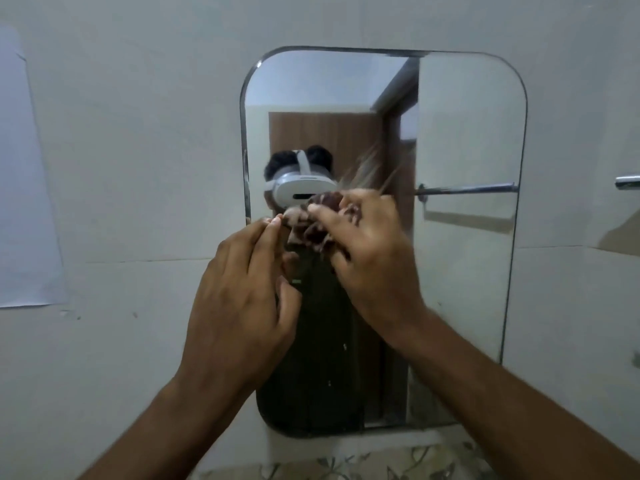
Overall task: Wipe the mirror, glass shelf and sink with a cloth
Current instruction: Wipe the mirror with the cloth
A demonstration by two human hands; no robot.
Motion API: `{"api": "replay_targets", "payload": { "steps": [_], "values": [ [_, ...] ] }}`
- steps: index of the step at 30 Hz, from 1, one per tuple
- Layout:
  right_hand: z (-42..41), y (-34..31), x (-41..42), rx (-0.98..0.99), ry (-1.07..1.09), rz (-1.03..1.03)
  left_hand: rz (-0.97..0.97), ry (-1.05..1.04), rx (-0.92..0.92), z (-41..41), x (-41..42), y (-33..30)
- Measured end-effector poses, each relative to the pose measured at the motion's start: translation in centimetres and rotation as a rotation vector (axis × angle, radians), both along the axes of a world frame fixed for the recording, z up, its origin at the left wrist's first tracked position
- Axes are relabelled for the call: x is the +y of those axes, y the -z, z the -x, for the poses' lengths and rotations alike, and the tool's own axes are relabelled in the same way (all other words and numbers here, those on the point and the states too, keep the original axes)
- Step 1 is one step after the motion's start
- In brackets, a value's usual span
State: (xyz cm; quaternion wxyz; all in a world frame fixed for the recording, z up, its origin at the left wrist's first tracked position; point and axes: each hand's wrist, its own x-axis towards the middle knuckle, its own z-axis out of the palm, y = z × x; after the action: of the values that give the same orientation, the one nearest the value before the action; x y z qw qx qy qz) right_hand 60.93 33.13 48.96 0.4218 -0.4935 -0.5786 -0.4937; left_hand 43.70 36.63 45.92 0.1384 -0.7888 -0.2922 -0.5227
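white wall (138, 168) carries the mirror (467, 271). before its middle, the right hand (370, 244) clutches a bunched brown-and-pale cloth (311, 226); the left hand (239, 292), fingers curled, pinches the cloth's near edge.

Bunched brownish cloth (317, 223) before wall mirror (464, 140)

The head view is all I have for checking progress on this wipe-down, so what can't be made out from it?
- Cloth: bunched between both hands, mostly covered by fingers; its size is unclear.
- Mirror: its middle is blocked by the hands and forearms; smears there cannot be judged.
- Sink and glass shelf: below the bottom edge, not in view.
- Chrome fitting: cut off by the right edge.
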Motion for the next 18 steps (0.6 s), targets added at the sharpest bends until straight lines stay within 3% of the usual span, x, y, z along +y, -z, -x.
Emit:
{"api": "replay_targets", "payload": {
  "steps": [3,8,10,18],
  "values": [
    [-0.7,1.5,-0.4,-0.026,0.0,0.031,0.004,-0.002,0.01,0.1,0.2,0.4],
    [-4.8,-2.0,-1.8,0.33,0.043,-0.213,-0.007,-0.003,-0.01,0.4,0.3,0.6],
    [-5.1,-2.2,-1.8,0.37,0.035,-0.245,-0.005,0.0,-0.018,0.4,0.2,0.5],
    [0.0,6.3,-0.4,0.004,-0.005,0.051,-0.002,0.014,0.021,-0.2,-0.3,0.6]
  ]
}}
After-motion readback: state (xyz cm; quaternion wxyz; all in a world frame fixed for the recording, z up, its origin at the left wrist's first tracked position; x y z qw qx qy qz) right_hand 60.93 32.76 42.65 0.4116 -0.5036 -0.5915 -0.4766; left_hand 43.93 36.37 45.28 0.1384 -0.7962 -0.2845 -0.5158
